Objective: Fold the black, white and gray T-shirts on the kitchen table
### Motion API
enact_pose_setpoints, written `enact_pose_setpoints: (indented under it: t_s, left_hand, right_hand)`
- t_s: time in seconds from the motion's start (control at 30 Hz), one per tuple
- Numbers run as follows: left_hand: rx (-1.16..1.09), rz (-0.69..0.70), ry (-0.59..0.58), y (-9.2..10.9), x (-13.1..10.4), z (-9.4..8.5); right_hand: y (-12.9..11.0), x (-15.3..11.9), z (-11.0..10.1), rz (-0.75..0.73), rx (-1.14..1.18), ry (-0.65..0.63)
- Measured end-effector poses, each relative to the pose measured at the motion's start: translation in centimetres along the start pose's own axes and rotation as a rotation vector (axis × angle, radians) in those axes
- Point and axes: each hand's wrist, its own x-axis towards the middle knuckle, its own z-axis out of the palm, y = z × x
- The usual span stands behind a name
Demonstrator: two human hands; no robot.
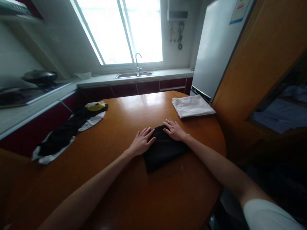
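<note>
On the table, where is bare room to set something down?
The wooden table has bare patches: beyond the left hand, between the black-and-white clothing and folded white cloth; and on the near side of the folded black cloth. The right side is tighter, where the right hand lies near the white cloth.

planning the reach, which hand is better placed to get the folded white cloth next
Right, I'd say. The right hand rests on the black cloth, nearer the folded white cloth; the left hand lies farther away, at the black cloth's left edge.
</note>
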Motion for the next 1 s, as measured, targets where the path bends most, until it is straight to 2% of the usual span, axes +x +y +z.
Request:
enact_pose_setpoints:
  t_s: [0.17, 0.23, 0.33, 0.4, 0.47, 0.53, 0.6, 0.8, 1.0]
  left_hand:
    - [0.002, 0.022, 0.022, 0.2, -0.2, 0.2]
    - [0.004, 0.023, 0.031, 0.2, -0.2, 0.1]
    - [-0.013, 0.027, 0.041, 0.1, -0.1, 0.3]
    - [-0.024, 0.029, 0.047, 0.1, -0.1, 0.3]
    - [-0.028, 0.026, 0.049, 0.1, -0.1, 0.3]
    - [-0.032, 0.019, 0.042, 0.3, -0.2, 0.2]
    - [-0.037, 0.014, 0.035, 0.4, -0.2, 0.1]
    - [-0.032, 0.004, 0.029, 0.3, -0.1, 0.0]
    - [-0.033, -0.002, 0.021, 0.2, 0.0, 0.0]
  right_hand:
    - [-0.1, 0.1, -0.4, 0.002, 0.040, 0.016]
    - [0.0, 0.1, -1.3, 0.029, 0.077, 0.105]
    - [0.6, -0.5, -3.1, 0.186, 0.106, 0.331]
    - [1.1, -1.2, -4.3, 0.343, 0.122, 0.372]
    - [1.6, -2.1, -5.0, 0.457, 0.148, 0.274]
    - [1.6, -2.8, -5.3, 0.485, 0.157, 0.136]
    - [1.2, -3.2, -5.2, 0.489, 0.130, 0.056]
    - [0.0, -3.1, -5.2, 0.505, 0.109, 0.008]
    - [0.4, -3.0, -5.5, 0.565, 0.379, -0.019]
